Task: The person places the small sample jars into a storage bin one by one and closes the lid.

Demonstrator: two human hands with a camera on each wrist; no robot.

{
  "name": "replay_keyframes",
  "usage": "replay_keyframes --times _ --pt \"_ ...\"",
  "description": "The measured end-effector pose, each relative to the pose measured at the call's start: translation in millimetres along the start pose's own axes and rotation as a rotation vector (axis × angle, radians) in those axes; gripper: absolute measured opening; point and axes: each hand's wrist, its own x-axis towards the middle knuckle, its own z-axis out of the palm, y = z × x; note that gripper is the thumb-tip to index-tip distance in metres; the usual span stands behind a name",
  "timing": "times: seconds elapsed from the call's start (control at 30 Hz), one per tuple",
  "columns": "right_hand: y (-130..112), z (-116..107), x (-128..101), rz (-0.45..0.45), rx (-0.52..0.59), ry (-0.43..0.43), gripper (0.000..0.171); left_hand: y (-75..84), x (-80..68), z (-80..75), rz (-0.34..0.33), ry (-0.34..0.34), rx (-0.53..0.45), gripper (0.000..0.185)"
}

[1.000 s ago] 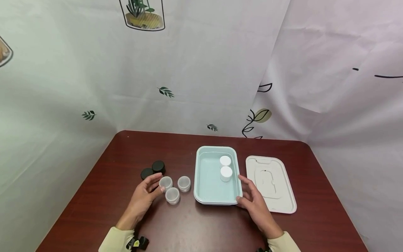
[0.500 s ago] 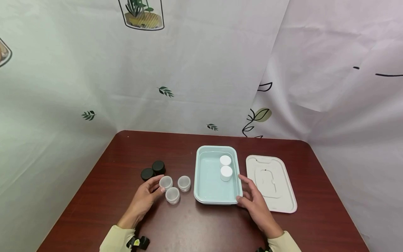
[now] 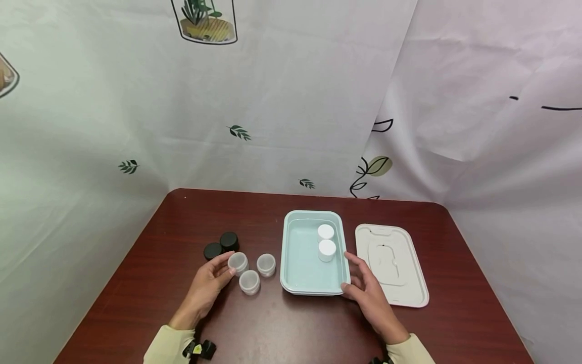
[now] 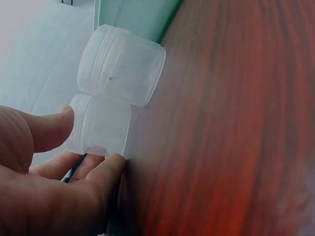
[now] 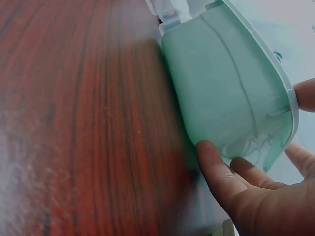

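My left hand (image 3: 203,289) pinches one clear jar (image 3: 238,263) by its sides, and my right hand (image 3: 372,300) grips the tub (image 3: 301,268), maybe so it won't slide.

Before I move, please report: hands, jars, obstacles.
Left hand pinches leftmost clear jar. Right hand holds tub. Two black containers, close by left hand, may get bumped.

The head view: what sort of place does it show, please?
Probably an improvised indoor recording corner: a reddish-brown table stands before wrinkled printed sheeting, and a black device sits by the person's left sleeve.
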Motion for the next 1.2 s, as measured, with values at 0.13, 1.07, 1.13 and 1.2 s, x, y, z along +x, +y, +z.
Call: replay_keyframes --times 0.13,1.07,1.13,1.2 --pt "1 -1 0 -0.006 0.002 -0.003 0.068 1.1 -0.1 -1.4 0.006 0.004 -0.045 0.054" --pt "1 -2 1 -0.015 -0.011 -0.009 0.067 60.1 -16.8 16.2 0.108 -0.093 -0.020 0.055" --pt "1 -2 1 -0.013 -0.010 -0.009 0.067 66.5 -14.6 23.4 0.119 -0.124 -0.032 0.055" --pt "1 -2 1 -0.012 -0.005 -0.011 0.067 72.3 -12.5 30.8 0.122 -0.156 -0.038 0.055"
